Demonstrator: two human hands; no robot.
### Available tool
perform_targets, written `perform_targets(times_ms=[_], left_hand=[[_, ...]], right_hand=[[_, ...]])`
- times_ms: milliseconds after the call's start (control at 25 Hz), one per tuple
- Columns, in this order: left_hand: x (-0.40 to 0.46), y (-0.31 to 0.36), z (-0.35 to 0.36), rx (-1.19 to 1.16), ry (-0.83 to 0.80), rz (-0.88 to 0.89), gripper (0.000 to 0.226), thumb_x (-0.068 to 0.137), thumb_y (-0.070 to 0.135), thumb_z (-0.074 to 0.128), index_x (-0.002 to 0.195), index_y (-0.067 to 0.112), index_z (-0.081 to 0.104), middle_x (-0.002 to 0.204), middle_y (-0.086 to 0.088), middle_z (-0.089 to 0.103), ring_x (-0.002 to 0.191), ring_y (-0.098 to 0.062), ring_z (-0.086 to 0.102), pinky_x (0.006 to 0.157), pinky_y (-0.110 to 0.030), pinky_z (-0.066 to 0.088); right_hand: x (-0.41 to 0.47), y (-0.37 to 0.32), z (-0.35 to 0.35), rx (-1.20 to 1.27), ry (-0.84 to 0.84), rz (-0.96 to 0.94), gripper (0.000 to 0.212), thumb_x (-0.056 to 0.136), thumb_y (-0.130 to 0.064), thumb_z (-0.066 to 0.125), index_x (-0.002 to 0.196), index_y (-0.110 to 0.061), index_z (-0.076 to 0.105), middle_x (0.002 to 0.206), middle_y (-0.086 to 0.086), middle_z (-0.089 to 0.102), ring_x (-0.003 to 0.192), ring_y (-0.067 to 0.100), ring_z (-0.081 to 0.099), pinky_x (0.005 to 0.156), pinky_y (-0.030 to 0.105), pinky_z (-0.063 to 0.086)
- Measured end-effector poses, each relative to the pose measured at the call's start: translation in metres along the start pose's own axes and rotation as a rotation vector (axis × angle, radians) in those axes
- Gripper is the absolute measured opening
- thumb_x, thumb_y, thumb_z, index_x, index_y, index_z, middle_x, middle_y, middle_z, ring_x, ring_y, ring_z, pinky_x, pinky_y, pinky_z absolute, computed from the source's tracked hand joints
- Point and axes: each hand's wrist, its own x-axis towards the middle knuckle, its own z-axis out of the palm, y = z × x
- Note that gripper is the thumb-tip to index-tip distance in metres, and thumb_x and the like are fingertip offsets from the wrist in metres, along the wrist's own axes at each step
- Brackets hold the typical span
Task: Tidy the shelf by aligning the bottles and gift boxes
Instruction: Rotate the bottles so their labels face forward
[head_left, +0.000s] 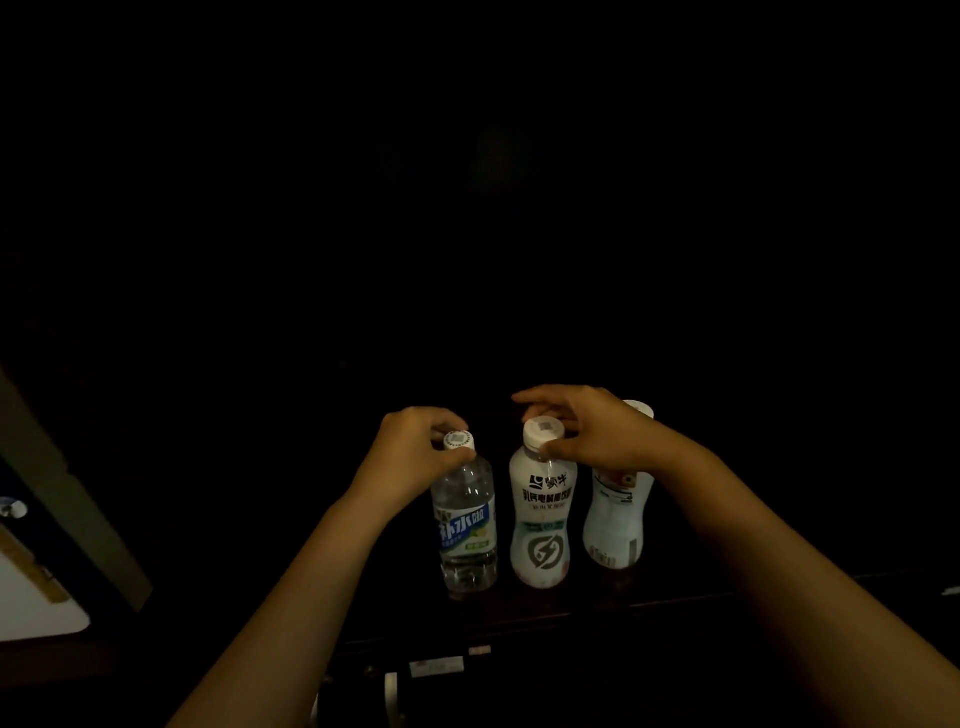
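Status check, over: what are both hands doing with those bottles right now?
Left hand gripping clear bottle at cap. Right hand gripping middle white bottle at cap. Third white bottle upright beside them, untouched. Nothing seen blocking; shelf very dark.

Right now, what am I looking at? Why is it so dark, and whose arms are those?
This one picture comes from a camera worn on a person's head, looking down at their own arms. No machine here, just two bare hands. The room is very dark, so little else shows.

Three bottles stand upright in a row on a dark shelf. The left hand has its fingers around the cap of the clear water bottle. The right hand grips the cap of the white drink bottle in the middle. A second white bottle stands further right, partly hidden behind that hand, untouched as far as I can tell. I see no gift boxes.
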Motion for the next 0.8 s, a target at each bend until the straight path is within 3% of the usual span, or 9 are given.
perform_targets(times_ms=[160, 240, 320, 360, 440, 520, 680, 800], left_hand=[[0.000, -0.005, 0.003, -0.031, 0.016, 0.028, 0.030, 0.077, 0.020, 0.072, 0.106, 0.014, 0.066, 0.105, 0.000, 0.069, 0.094, -0.005, 0.058, 0.071, -0.004, 0.037], [-0.006, -0.021, 0.007, -0.119, 0.152, 0.023, 0.040, 0.083, 0.024, 0.065, 0.121, 0.015, 0.058, 0.116, -0.003, 0.065, 0.103, -0.009, 0.058, 0.085, -0.015, 0.043], [-0.020, -0.053, 0.017, -0.056, 0.302, -0.029, 0.045, 0.091, 0.026, 0.053, 0.134, 0.015, 0.045, 0.137, -0.008, 0.051, 0.126, -0.019, 0.047, 0.102, -0.031, 0.039], [-0.029, -0.072, 0.027, 0.056, 0.293, -0.093, 0.048, 0.093, 0.028, 0.047, 0.139, 0.016, 0.036, 0.146, -0.010, 0.040, 0.136, -0.022, 0.035, 0.110, -0.038, 0.032], [-0.049, -0.110, 0.050, 0.312, 0.101, -0.293, 0.054, 0.096, 0.036, 0.034, 0.145, 0.025, 0.016, 0.157, -0.007, 0.014, 0.145, -0.021, 0.008, 0.116, -0.052, 0.014], [-0.065, -0.135, 0.078, 0.442, -0.104, -0.470, 0.056, 0.095, 0.046, 0.025, 0.145, 0.035, 0.001, 0.159, -0.003, -0.003, 0.145, -0.020, -0.006, 0.114, -0.059, 0.004], [-0.074, -0.157, 0.101, 0.583, -0.182, -0.483, 0.056, 0.093, 0.053, 0.018, 0.144, 0.039, -0.001, 0.159, -0.001, -0.004, 0.145, -0.021, -0.006, 0.113, -0.060, 0.000], [-0.075, -0.161, 0.101, 0.590, -0.169, -0.481, 0.056, 0.092, 0.053, 0.018, 0.144, 0.039, 0.000, 0.159, 0.000, -0.003, 0.145, -0.021, -0.006, 0.112, -0.060, 0.000]], right_hand=[[0.002, 0.000, -0.002, -0.024, -0.013, 0.008, 0.063, 0.075, -0.012, 0.069, 0.131, -0.020, 0.041, 0.117, -0.002, 0.060, 0.109, 0.008, 0.055, 0.091, 0.020, 0.046], [-0.001, 0.002, -0.005, -0.017, 0.015, 0.023, 0.065, 0.076, -0.016, 0.069, 0.133, -0.021, 0.039, 0.124, -0.001, 0.056, 0.110, 0.003, 0.052, 0.084, 0.008, 0.043], [-0.007, 0.007, -0.014, -0.067, 0.158, 0.031, 0.062, 0.077, -0.023, 0.068, 0.132, -0.020, 0.040, 0.129, 0.003, 0.054, 0.111, 0.004, 0.050, 0.080, 0.003, 0.039], [-0.012, 0.011, -0.019, -0.168, 0.261, 0.048, 0.058, 0.078, -0.026, 0.067, 0.130, -0.020, 0.043, 0.129, 0.005, 0.054, 0.111, 0.008, 0.052, 0.081, 0.006, 0.039], [-0.022, 0.021, -0.029, -0.421, 0.415, 0.158, 0.052, 0.078, -0.035, 0.066, 0.124, -0.019, 0.050, 0.125, 0.006, 0.056, 0.108, 0.019, 0.055, 0.082, 0.023, 0.045], [-0.028, 0.027, -0.033, -0.558, 0.426, 0.284, 0.048, 0.076, -0.041, 0.066, 0.116, -0.017, 0.056, 0.117, 0.007, 0.059, 0.101, 0.022, 0.057, 0.078, 0.033, 0.049], [-0.029, 0.034, -0.031, -0.439, 0.396, 0.310, 0.033, 0.075, -0.029, 0.069, 0.101, -0.010, 0.063, 0.100, 0.011, 0.066, 0.088, 0.022, 0.060, 0.071, 0.030, 0.050], [-0.029, 0.035, -0.033, -0.397, 0.358, 0.302, 0.037, 0.076, -0.022, 0.069, 0.110, -0.011, 0.060, 0.108, 0.010, 0.065, 0.097, 0.023, 0.060, 0.077, 0.028, 0.048]])
